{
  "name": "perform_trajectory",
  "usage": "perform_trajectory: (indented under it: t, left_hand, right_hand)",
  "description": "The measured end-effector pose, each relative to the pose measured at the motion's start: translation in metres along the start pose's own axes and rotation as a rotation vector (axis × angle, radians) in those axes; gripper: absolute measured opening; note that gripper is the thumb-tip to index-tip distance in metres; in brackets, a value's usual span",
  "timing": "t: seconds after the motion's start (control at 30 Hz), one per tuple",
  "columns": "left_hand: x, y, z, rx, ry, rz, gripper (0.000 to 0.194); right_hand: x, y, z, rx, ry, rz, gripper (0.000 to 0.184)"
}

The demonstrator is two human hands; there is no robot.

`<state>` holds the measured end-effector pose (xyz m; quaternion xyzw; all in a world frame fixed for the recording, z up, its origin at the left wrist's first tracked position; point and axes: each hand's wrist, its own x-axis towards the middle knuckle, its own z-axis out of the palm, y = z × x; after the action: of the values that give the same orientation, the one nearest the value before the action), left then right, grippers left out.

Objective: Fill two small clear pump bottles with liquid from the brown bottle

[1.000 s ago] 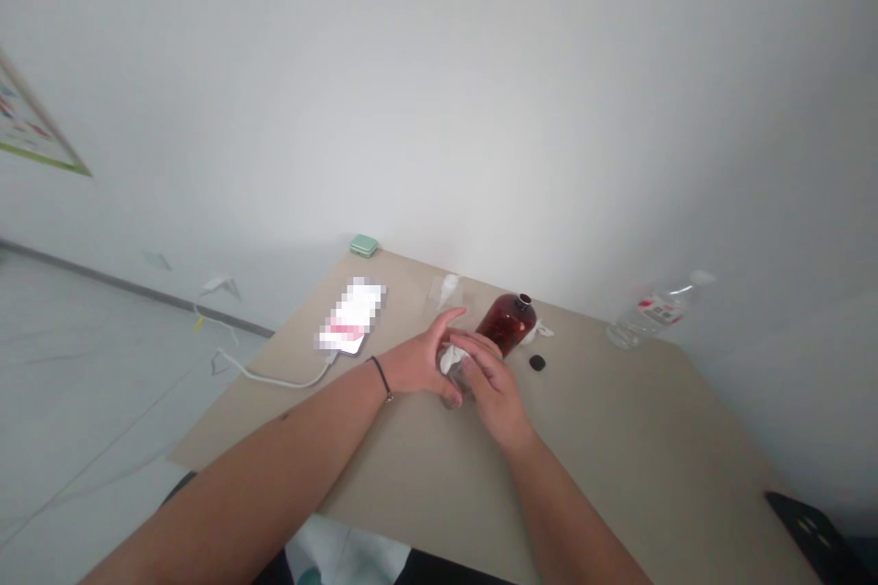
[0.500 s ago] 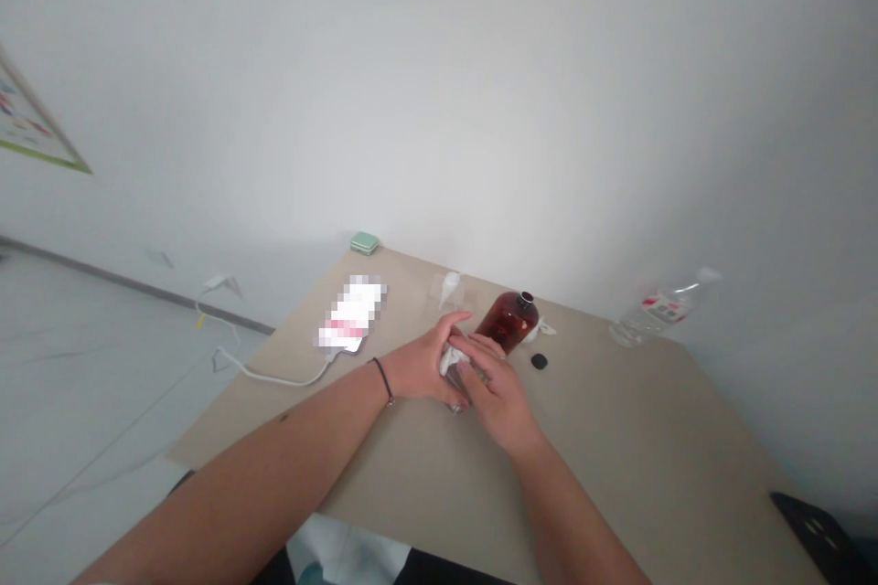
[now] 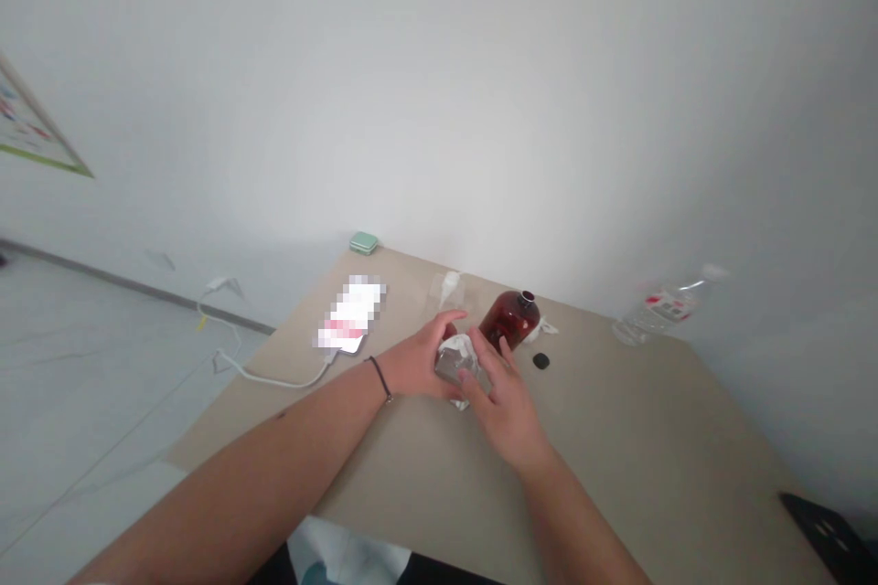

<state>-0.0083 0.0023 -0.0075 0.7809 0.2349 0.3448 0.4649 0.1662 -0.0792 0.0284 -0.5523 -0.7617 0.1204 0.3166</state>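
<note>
Left hand (image 3: 417,360) curls around a clear container (image 3: 449,367)

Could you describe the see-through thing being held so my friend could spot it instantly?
At the beige table, find the left hand and right hand just in front of the brown bottle. Between them is a small boxy-looking clear object. Unlike the clear bottle farther right, it is held, with crumpled white material against it.

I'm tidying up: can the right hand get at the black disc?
Probably yes: nothing stands between the right hand and the black disc, though that hand touches the clear object.
</note>
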Motion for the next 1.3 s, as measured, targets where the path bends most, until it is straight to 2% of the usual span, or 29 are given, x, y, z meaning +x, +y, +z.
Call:
perform_trajectory:
  t: [0.2, 0.47, 0.63, 0.8, 0.9, 1.03, 1.1, 1.17, 1.3]
  left_hand:
    - [0.002, -0.001, 0.000, -0.008, 0.011, 0.008, 0.118]
    - [0.003, -0.005, -0.001, -0.036, 0.023, -0.033, 0.132]
    - [0.003, -0.005, -0.002, -0.033, 0.013, -0.044, 0.134]
    - [0.004, -0.008, -0.002, 0.008, 0.018, -0.082, 0.136]
    - [0.004, -0.011, -0.002, 0.020, 0.024, -0.075, 0.136]
    - [0.004, -0.013, -0.001, 0.015, 0.025, -0.074, 0.136]
    - [0.003, -0.012, -0.001, 0.006, 0.025, -0.078, 0.136]
    - [0.003, -0.011, -0.002, -0.003, 0.026, -0.083, 0.136]
    - [0.003, -0.008, -0.002, -0.016, 0.021, -0.089, 0.134]
  right_hand:
    - [0.000, -0.005, -0.001, -0.008, 0.071, 0.055, 0.050]
    - [0.001, 0.006, 0.006, 0.012, 0.238, 0.084, 0.038]
    - [0.001, 0.005, 0.003, 0.077, 0.232, 0.174, 0.040]
    - [0.001, 0.004, -0.015, 0.149, 0.217, 0.235, 0.039]
    - [0.003, 0.012, -0.029, 0.075, 0.117, 0.269, 0.027]
    - [0.010, 0.029, -0.041, -0.196, -0.272, 0.467, 0.019]
    - [0.011, 0.035, -0.042, -0.329, -0.410, 0.578, 0.022]
    - [0.012, 0.038, -0.042, -0.419, -0.401, 0.640, 0.024]
    - [0.011, 0.040, -0.036, -0.502, -0.216, 0.624, 0.032]
